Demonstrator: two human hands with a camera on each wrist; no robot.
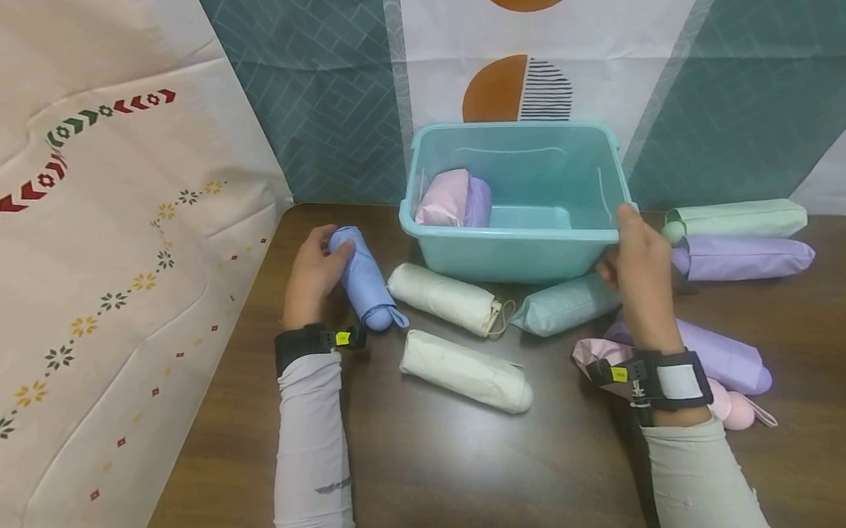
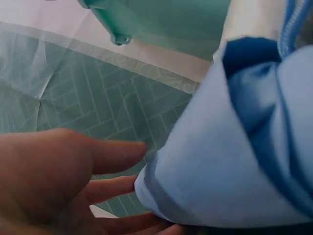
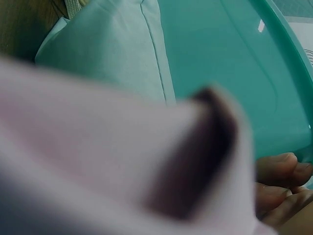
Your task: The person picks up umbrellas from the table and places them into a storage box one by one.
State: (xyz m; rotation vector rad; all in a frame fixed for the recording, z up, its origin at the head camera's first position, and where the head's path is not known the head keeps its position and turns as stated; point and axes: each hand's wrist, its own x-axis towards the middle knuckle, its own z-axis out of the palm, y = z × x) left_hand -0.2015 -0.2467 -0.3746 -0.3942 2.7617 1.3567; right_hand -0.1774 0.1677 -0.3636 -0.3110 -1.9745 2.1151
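Note:
On the left, my left hand [image 1: 317, 270] holds the upper end of a folded blue umbrella [image 1: 364, 280]. In the left wrist view, its fingers pass behind the blue cloth and the thumb lies close beside it. My right hand [image 1: 639, 263] grips the front right corner of a turquoise plastic bin [image 1: 517, 254], thumb at the rim and fingers curled. Inside the bin, a pink folded umbrella [image 1: 446, 199] stands beside a purple one [image 1: 478, 202] at the left. Below that right hand lies a teal umbrella [image 1: 567, 304], partly hidden by it.
Two cream umbrellas [image 1: 466, 370] lie before the bin. To the right are a mint umbrella [image 1: 743, 218] and a purple umbrella [image 1: 750, 256]. Another purple umbrella [image 1: 722, 351] and a pink one [image 1: 733, 410] lie partly behind the right wrist. Patterned cloth [image 1: 333, 100] hangs behind the wooden table [image 1: 480, 487].

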